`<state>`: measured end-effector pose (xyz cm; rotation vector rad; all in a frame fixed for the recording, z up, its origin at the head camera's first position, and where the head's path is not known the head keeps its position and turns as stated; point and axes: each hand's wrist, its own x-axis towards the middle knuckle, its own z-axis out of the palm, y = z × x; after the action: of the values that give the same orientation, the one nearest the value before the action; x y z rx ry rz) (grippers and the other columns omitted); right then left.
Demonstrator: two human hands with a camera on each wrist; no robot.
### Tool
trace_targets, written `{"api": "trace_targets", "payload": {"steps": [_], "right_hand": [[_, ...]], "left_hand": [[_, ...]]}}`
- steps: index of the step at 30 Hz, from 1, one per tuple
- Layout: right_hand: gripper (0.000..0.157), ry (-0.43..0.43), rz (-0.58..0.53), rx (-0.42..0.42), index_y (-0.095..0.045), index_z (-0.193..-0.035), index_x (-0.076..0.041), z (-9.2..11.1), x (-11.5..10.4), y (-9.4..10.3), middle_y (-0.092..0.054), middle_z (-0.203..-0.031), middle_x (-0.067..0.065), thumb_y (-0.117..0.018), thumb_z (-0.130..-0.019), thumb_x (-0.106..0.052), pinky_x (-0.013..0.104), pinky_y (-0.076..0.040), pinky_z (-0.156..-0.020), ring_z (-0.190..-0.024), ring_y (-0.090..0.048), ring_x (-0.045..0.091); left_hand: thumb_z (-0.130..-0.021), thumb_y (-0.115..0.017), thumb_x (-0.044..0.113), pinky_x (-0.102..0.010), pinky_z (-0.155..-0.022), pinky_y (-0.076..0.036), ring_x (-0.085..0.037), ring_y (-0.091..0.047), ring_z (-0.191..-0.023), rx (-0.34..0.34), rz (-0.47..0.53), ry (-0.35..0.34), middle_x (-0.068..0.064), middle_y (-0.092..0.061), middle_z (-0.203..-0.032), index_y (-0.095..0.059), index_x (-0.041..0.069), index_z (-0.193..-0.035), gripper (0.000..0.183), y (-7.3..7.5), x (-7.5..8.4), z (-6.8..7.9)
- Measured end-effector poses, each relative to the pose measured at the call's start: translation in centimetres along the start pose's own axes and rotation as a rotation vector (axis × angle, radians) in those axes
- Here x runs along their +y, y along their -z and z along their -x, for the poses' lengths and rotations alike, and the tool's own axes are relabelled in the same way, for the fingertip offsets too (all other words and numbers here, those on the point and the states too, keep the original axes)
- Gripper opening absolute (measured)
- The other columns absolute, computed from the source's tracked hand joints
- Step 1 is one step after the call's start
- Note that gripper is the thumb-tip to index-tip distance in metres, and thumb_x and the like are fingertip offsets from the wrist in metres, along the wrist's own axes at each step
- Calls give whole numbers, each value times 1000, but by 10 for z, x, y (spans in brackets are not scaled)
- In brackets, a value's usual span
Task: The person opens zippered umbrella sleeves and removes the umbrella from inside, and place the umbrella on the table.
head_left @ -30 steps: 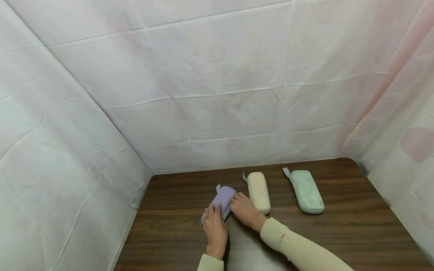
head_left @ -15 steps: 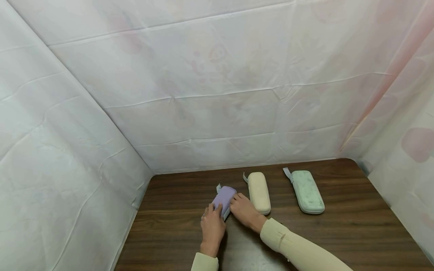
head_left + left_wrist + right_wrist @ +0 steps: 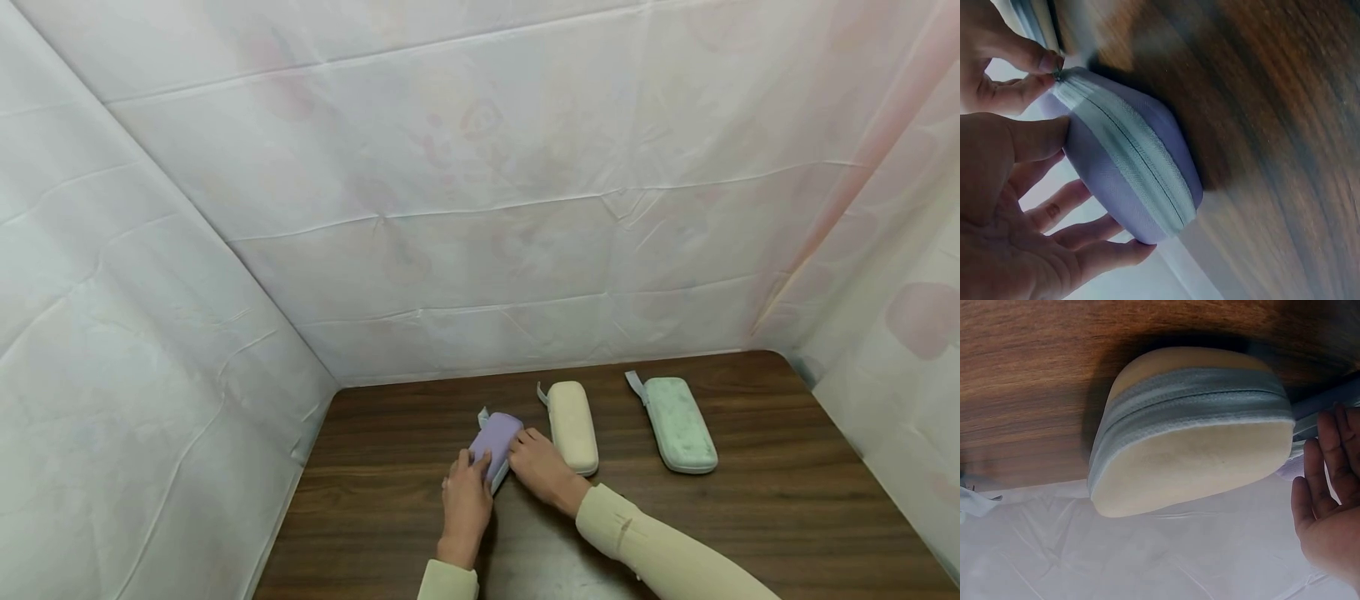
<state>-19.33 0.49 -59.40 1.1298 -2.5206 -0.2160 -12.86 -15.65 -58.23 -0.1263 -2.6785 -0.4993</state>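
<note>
A purple zip case point(image 3: 497, 435) lies slanted on the table, its grey strap point(image 3: 483, 416) at the far end. My left hand point(image 3: 467, 504) holds the near end; in the left wrist view its thumb presses one side and the fingers spread over the upper face. The fingers of my right hand point(image 3: 545, 467) are at the case's far right corner. There, in the left wrist view, its thumb and a finger pinch the small zipper pull point(image 3: 1057, 75). Along the grey zipper band point(image 3: 1129, 153), the teeth are joined in a dark line.
Right beside my right hand is a cream zip case point(image 3: 573, 425), large in the right wrist view. Further right lies a mint green zip case point(image 3: 681, 425) with a strap. White patterned sheeting point(image 3: 480, 250) walls the back and sides of the wooden table point(image 3: 375, 500).
My left hand has shifted slightly left and its wrist has swung left, still on the purple case. My right hand and the three cases have stayed in place.
</note>
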Motion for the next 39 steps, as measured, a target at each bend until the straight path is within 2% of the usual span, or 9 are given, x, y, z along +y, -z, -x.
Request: {"api": "trace_targets", "payload": {"steps": [8, 15, 20, 27, 33, 39], "right_hand": [[5, -5, 13, 13, -79, -98, -17, 0, 0, 1, -70, -99, -2, -81, -94, -19, 32, -51, -88, -98, -62, 16], [7, -10, -4, 29, -79, -100, -17, 0, -1, 2, -70, -99, -2, -81, -93, -17, 32, -51, -88, -98, -63, 16], [9, -12, -7, 12, -80, -102, -18, -1, -4, 3, -71, -100, -3, -80, -93, -17, 32, -51, -90, -99, -64, 16], [9, 4, -24, -20, -80, -102, -19, -1, -10, 2, -70, -99, -4, -81, -93, -18, 32, -51, -90, -97, -63, 16], [9, 9, -19, -12, -79, -101, -20, 0, -12, 2, -70, -99, -4, -82, -92, -19, 33, -50, -87, -96, -62, 16], [5, -4, -17, 8, -79, -98, -20, 0, -12, -1, -70, -99, -4, -81, -93, -19, 33, -50, -87, -96, -62, 16]], "left_hand": [[-79, -87, -3, -64, -74, -56, -40, -68, -99, -1, -43, 51, -20, -67, -115, -79, 6, -122, 44, -5, 6, 1], [-80, -86, 0, -57, -67, -55, -40, -68, -97, 19, -83, 74, -19, -66, -113, -79, 8, -122, 44, -10, 10, 3], [-81, -86, -1, -59, -68, -55, -42, -69, -99, 39, -72, 102, -20, -67, -115, -79, 7, -124, 44, -13, 13, 3], [-84, -85, 1, -60, -67, -55, -43, -68, -99, 31, -89, 132, -22, -66, -118, -77, 7, -127, 44, -17, 16, 4], [-84, -84, 2, -59, -67, -56, -43, -69, -98, 19, -92, 115, -23, -68, -118, -77, 5, -124, 40, -14, 15, 2], [-83, -86, 3, -55, -68, -59, -41, -70, -94, -21, -78, 17, -24, -69, -114, -77, 0, -119, 37, -4, 7, 0]]}}
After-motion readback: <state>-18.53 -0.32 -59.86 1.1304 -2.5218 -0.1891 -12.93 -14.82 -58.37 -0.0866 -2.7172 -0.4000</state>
